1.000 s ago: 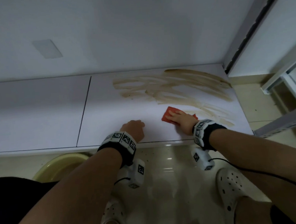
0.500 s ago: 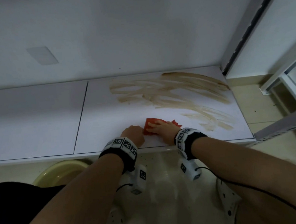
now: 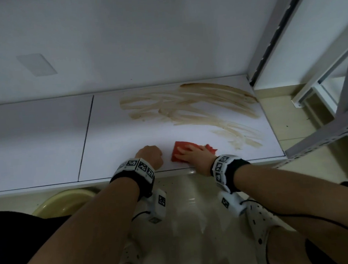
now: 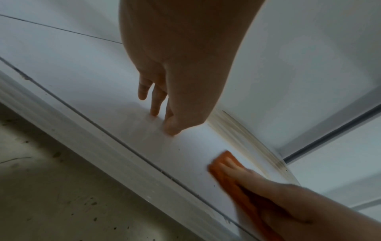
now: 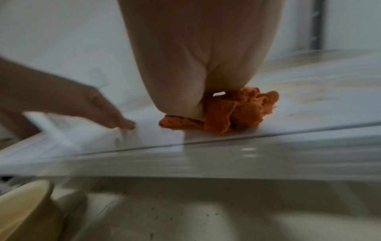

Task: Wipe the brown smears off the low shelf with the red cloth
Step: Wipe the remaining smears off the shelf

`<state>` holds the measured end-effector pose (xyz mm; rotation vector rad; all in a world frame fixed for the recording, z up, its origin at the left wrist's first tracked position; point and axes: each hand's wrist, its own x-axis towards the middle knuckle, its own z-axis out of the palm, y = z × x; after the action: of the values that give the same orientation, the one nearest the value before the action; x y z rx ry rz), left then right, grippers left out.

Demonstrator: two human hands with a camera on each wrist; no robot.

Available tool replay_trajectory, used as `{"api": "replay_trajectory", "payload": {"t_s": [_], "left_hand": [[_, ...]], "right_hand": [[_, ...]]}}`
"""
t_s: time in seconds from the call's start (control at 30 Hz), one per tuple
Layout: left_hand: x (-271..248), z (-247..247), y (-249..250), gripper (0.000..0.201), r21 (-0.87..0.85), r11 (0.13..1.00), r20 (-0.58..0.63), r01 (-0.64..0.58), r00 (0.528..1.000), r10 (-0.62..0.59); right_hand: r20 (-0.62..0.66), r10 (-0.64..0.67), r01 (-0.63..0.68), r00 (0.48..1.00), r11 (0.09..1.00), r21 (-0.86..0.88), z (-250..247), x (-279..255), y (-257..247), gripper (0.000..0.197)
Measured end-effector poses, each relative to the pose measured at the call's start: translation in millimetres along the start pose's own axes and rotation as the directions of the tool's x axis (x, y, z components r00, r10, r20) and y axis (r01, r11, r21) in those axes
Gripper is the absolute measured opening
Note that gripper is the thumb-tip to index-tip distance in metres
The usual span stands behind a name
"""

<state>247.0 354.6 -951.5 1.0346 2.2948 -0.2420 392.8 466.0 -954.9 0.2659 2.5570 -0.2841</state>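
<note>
The low white shelf (image 3: 119, 145) carries brown smears (image 3: 198, 108) across its back and right part, also seen in the left wrist view (image 4: 247, 143). The red cloth (image 3: 180, 146) lies near the front edge, left of the nearest smears. My right hand (image 3: 192, 154) presses flat on it with straight fingers (image 4: 257, 184); the cloth (image 5: 247, 112) bunches out beside the palm. My left hand (image 3: 150, 154) is a short gap left of the cloth, its fingertips (image 4: 171, 128) propped on the bare shelf, holding nothing.
A yellow basin (image 3: 65, 201) sits on the tiled floor under the shelf's front edge, at the left. A grey metal rack frame (image 3: 322, 135) stands past the shelf's right end. A seam (image 3: 86, 137) divides the shelf. White clogs (image 3: 262, 218) are below the right wrist.
My right hand dragged the cloth left from the near smears until it met the left hand, then slid slightly right again. The streak nearest the front is gone. The left hand stayed put.
</note>
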Motion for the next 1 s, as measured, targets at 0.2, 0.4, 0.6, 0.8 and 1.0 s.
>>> {"api": "replay_trajectory", "payload": {"t_s": [0.2, 0.4, 0.6, 0.8, 1.0], "left_hand": [[1.1, -0.3, -2.6, 0.045, 0.010, 1.000, -0.003, -0.015, 1.000, 0.015], [3.8, -2.8, -5.9, 0.045, -0.004, 1.000, 0.007, -0.020, 1.000, 0.020], [-1.3, -6.3, -16.8, 0.045, -0.125, 0.990, -0.025, -0.070, 0.997, 0.067], [-14.7, 1.8, -64.5, 0.045, -0.225, 0.974, -0.129, -0.009, 0.991, -0.020], [-26.2, 10.7, -95.6, 0.044, -0.272, 0.960, -0.166, 0.059, 0.980, -0.108]], "right_hand": [[-0.051, -0.044, 0.049, 0.998, 0.994, 0.099, -1.5, 34.7, 14.5, 0.069], [-0.075, 0.279, -0.238, 0.957, 0.909, 0.343, 2.4, -9.5, 86.4, 0.068], [-0.046, 0.374, -0.318, 0.926, 0.842, 0.436, 13.6, 2.5, 56.3, 0.074], [-0.069, 0.149, -0.107, 0.986, 0.903, 0.416, 4.7, 39.8, -33.5, 0.066], [-0.059, -0.139, 0.151, 0.989, 0.893, 0.423, -1.0, 33.3, -66.4, 0.051]]}}
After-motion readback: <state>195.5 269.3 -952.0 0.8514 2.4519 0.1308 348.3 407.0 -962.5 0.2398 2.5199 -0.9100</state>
